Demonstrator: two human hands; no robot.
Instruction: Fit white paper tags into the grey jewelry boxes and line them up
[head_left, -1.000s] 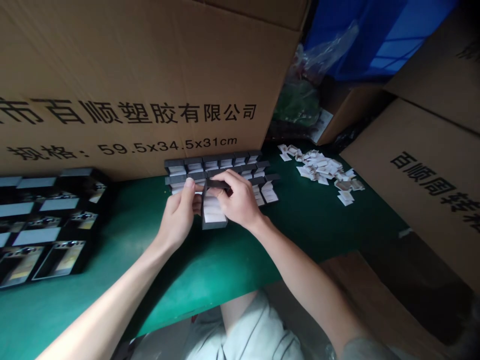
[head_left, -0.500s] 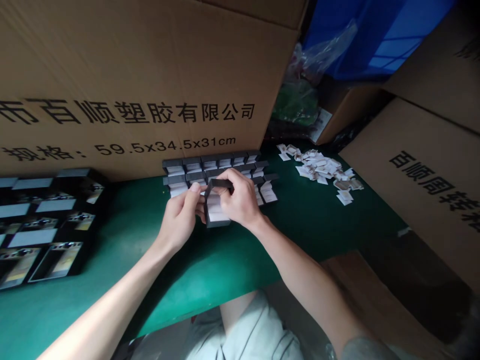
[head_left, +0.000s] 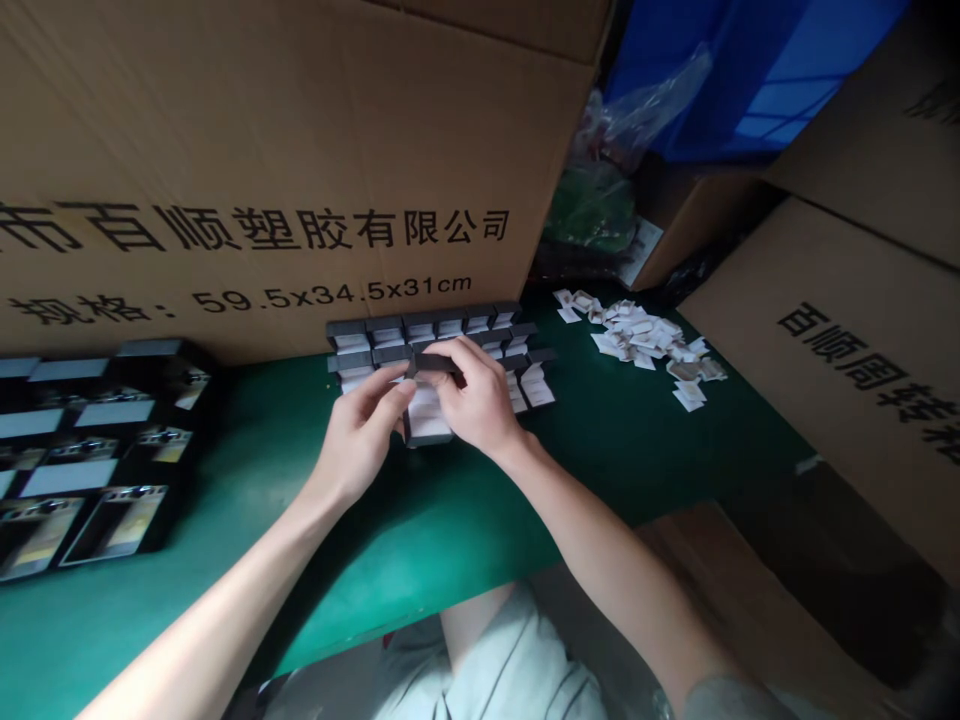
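Observation:
Between my hands is a small black jewelry box (head_left: pixel 428 418) with a white lining, its lid up. My left hand (head_left: pixel 365 425) grips the box's left side with thumb and fingers. My right hand (head_left: pixel 474 395) is closed around the right side and lid, hiding part of the lining. Just behind stand rows of similar open black boxes (head_left: pixel 450 328) with white linings, some covered by my hands. To the right lies a loose heap of small white inserts (head_left: pixel 637 332) on the green table (head_left: pixel 517 540).
At the left stand several larger black open boxes (head_left: pixel 112 525) with shiny interiors. A big cardboard carton (head_left: pixel 300 120) rises behind the table. More cartons (head_left: pixel 847 370) stand on the right, with a blue bin (head_left: pixel 720 90) and plastic bags (head_left: pixel 600 205) at the back.
The held box has shifted slightly left and up, its lid tilting. My left fingers have moved from beside the box up to its upper left edge.

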